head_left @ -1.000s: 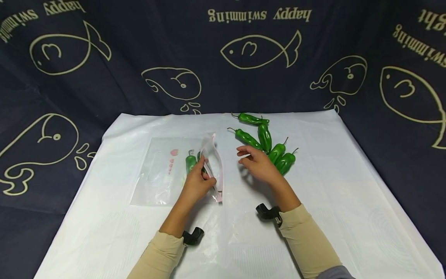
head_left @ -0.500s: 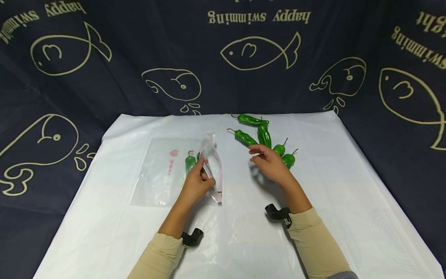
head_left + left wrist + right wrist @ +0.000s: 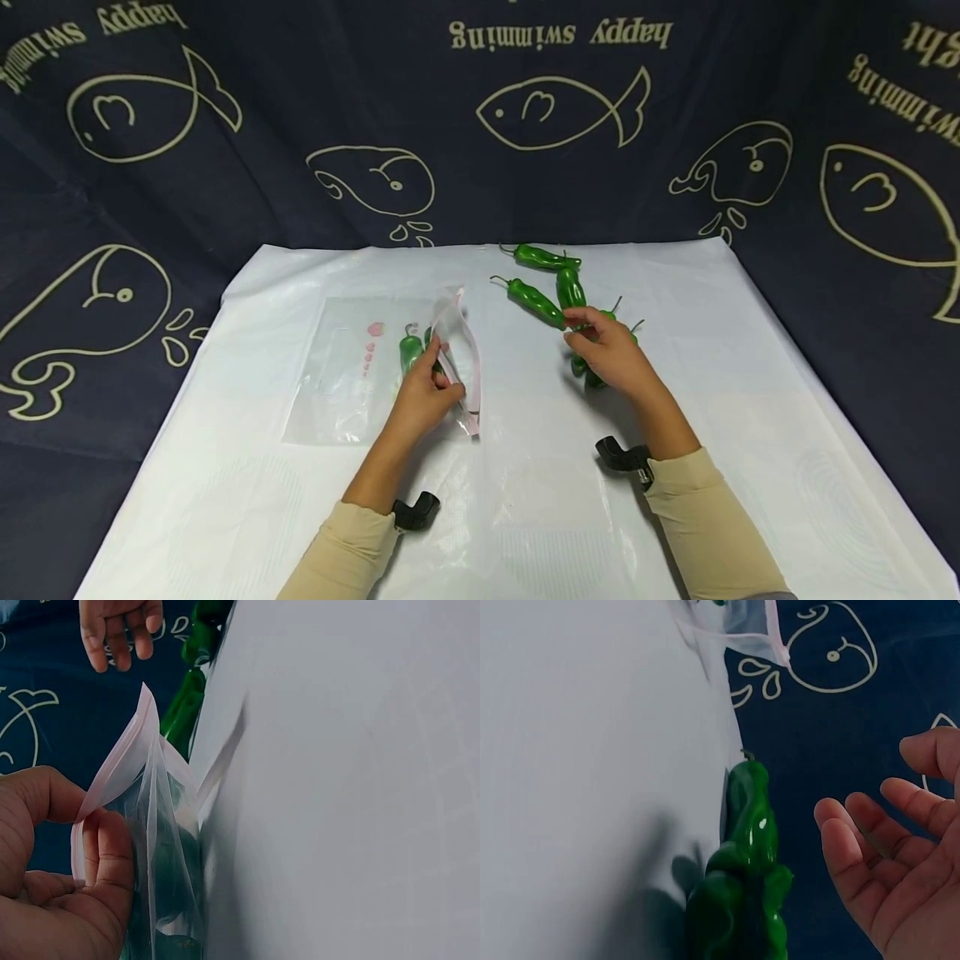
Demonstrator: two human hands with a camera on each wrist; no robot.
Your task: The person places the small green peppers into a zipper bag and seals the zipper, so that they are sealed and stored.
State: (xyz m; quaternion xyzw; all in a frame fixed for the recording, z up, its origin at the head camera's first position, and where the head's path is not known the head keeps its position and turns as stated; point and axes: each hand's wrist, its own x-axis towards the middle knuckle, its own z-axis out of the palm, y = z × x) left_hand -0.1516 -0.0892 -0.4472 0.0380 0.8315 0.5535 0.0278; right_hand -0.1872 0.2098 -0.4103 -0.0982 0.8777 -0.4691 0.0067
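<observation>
My left hand (image 3: 426,396) pinches the pink-edged mouth of a clear zip bag (image 3: 341,383), holding it partly apart. Inside the bag lie green peppers (image 3: 409,350), seen through the plastic. In the left wrist view the thumb and fingers grip the pink zip strip (image 3: 124,754). My right hand (image 3: 609,350) hovers over the pile of loose green peppers, its fingers loosely bent with nothing between them. Part of the pile is hidden beneath it. In the right wrist view the peppers (image 3: 742,847) stand apart from the fingers (image 3: 847,844).
Beyond the right hand lie a long pepper (image 3: 534,300), an upright one (image 3: 570,287) and another at the far edge (image 3: 542,257). A white cloth (image 3: 540,492) covers the table. A dark curtain (image 3: 570,192) with fish drawings hangs behind and at both sides.
My right hand has moved rightward, away from the bag and over the pepper pile, covering more of it. The left hand and the bag have stayed in place.
</observation>
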